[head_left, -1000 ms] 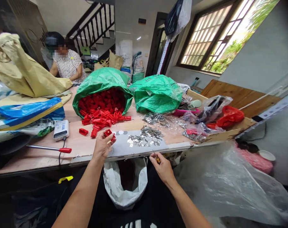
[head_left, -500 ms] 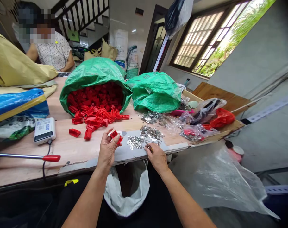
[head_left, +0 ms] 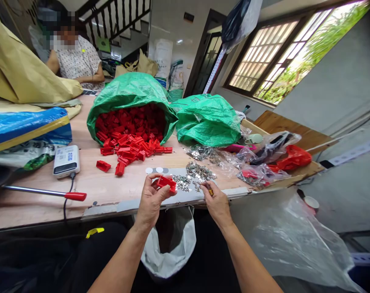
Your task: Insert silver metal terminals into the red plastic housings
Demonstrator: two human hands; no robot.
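Note:
My left hand point(head_left: 153, 199) is closed on a red plastic housing point(head_left: 166, 184), a small hollow block held above the table edge with its open side showing. My right hand point(head_left: 217, 199) grips a small tool with a yellow-brown handle point(head_left: 210, 190); its thin tip is too small to make out, so I cannot tell its kind. Just beyond both hands lie small metal pieces point(head_left: 182, 183) in a loose pile, and a second metal pile point(head_left: 200, 171) sits behind. More red housings point(head_left: 130, 147) spill from a green woven sack point(head_left: 133, 87) farther back.
A second green sack point(head_left: 207, 122) and a shallow wooden tray point(head_left: 307, 173) of plastic bags stand to the right. Left are a white device point(head_left: 66, 161) with a cable and a red-handled lever point(head_left: 75, 196). A pale sack point(head_left: 185, 248) hangs open below the edge. Another person point(head_left: 78, 65) sits across the table.
The view has swung slightly left. My left hand has turned the red housing so its open side shows. My right hand has drawn back a little to the right with the tool.

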